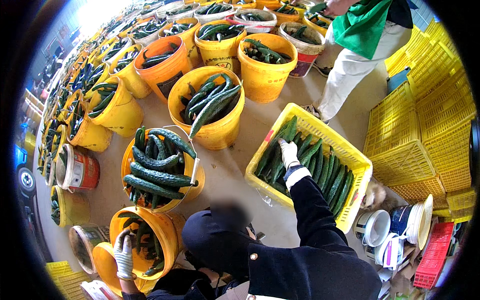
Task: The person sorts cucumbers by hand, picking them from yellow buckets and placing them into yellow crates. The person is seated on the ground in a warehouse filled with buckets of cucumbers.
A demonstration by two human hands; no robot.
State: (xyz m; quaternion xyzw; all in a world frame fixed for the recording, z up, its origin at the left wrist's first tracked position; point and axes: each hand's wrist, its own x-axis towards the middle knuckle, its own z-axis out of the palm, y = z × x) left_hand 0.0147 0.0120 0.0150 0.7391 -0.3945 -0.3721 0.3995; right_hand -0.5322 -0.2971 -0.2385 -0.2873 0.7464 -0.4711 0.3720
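Note:
My right hand, in a pale glove, reaches into a yellow plastic crate. It touches the dark green cucumbers laid side by side there; its fingertips are partly hidden, so a firm grip cannot be confirmed. My left hand, in a striped glove, is at the near rim of a tilted orange-yellow bucket. Several cucumbers lie inside this bucket. The left fingers are raised and close together; whether they hold the rim is unclear. Just beyond stands a bucket heaped with cucumbers, its wire handle up.
Rows of cucumber-filled buckets cover the floor ahead and left. A person with a green cloth stands beyond the crate. Stacked yellow crates, white pails, a red crate and a furry animal are at right.

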